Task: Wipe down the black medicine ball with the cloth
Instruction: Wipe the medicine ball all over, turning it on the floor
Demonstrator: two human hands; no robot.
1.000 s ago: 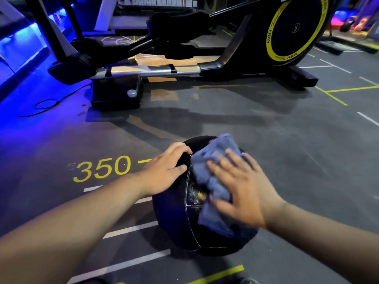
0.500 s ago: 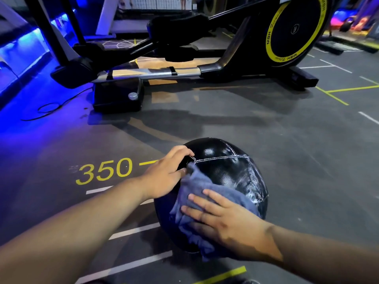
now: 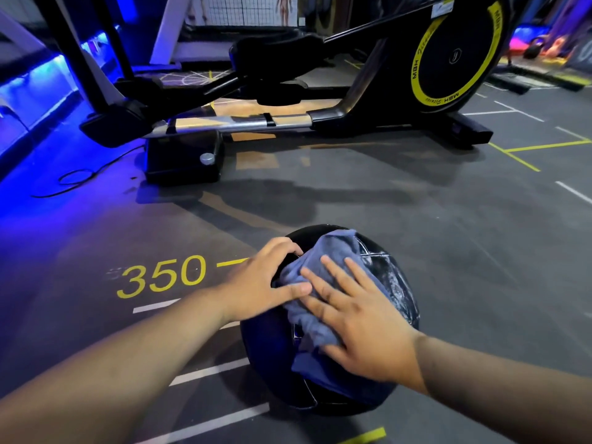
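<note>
- Right hand (image 3: 362, 322), fingers flat, presses cloth (image 3: 333, 243) on ball (image 3: 266, 354); the cloth could bunch and slip
- Left hand (image 3: 259, 280), cupped, steadies ball; a hard push may roll it

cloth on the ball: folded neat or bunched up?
Bunched. The cloth shows loose wrinkles and uneven edges across the medicine ball, pinned under flat fingers of the right hand.

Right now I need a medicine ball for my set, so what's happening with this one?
A person is wiping the black medicine ball on the gym floor. Their right hand presses a blue-grey cloth flat on its top, fingers straight, while the left hand rests on its left side, steadying it.
</note>
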